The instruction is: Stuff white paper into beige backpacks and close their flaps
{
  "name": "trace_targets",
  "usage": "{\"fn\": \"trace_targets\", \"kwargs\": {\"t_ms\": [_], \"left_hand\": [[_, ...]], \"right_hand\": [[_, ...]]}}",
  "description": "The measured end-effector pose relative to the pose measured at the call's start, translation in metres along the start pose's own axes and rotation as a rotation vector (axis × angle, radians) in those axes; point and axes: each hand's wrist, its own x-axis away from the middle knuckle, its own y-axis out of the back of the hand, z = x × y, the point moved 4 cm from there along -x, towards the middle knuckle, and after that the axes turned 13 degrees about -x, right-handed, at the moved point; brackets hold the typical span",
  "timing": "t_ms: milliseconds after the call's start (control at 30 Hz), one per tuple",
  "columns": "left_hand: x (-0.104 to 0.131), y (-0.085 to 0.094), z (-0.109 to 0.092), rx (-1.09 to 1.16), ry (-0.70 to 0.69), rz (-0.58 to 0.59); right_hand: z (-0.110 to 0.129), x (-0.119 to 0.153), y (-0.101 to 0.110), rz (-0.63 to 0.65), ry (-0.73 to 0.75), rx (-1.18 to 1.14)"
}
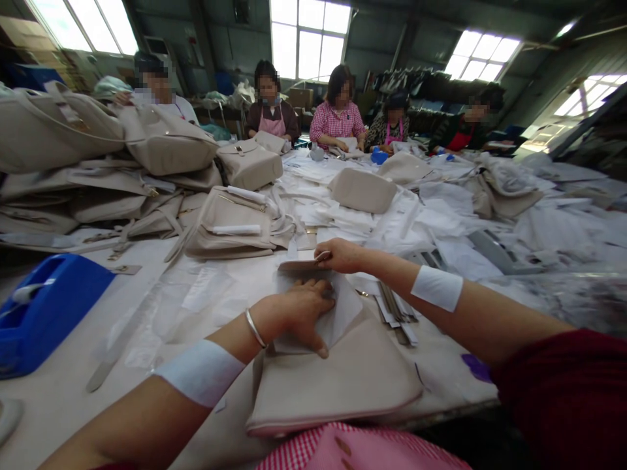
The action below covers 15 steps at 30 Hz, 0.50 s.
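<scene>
A beige bag [337, 385] lies flat on the table right in front of me. My left hand [306, 313] rests with spread fingers on a thin white paper sheet [345, 313] over the bag's upper part. A silver bangle circles that wrist. Just beyond, my right hand [337, 254] pinches the edge of the bag's raised flap [298, 265]. Part of the paper reaches under the flap. White patches are stuck on both my forearms.
A blue tape dispenser [53, 310] stands at the left. Beige bags [235, 222] are piled at the left and back. Flat strips [394, 310] lie right of my bag. White papers [435, 209] cover the far table, where several people [337, 117] sit.
</scene>
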Motion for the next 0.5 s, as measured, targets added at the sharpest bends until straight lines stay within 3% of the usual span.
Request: {"fn": "trace_targets", "kwargs": {"t_ms": [133, 233, 333, 400, 500], "left_hand": [[-0.007, 0.002, 0.007, 0.211, -0.094, -0.048], [-0.016, -0.002, 0.014, 0.35, 0.025, -0.113], [-0.019, -0.009, 0.013, 0.289, 0.164, -0.158], [-0.016, -0.012, 0.006, 0.217, 0.137, -0.145], [-0.008, -0.017, -0.003, 0.17, 0.046, -0.026]], "right_hand": [[-0.007, 0.0, 0.0, -0.009, 0.005, -0.067], [-0.007, -0.003, 0.003, -0.015, -0.013, -0.082], [-0.004, -0.006, 0.006, -0.029, -0.018, -0.061], [-0.001, -0.008, 0.008, -0.028, -0.007, -0.038], [0.002, -0.011, 0.01, -0.009, 0.011, 0.001]]}}
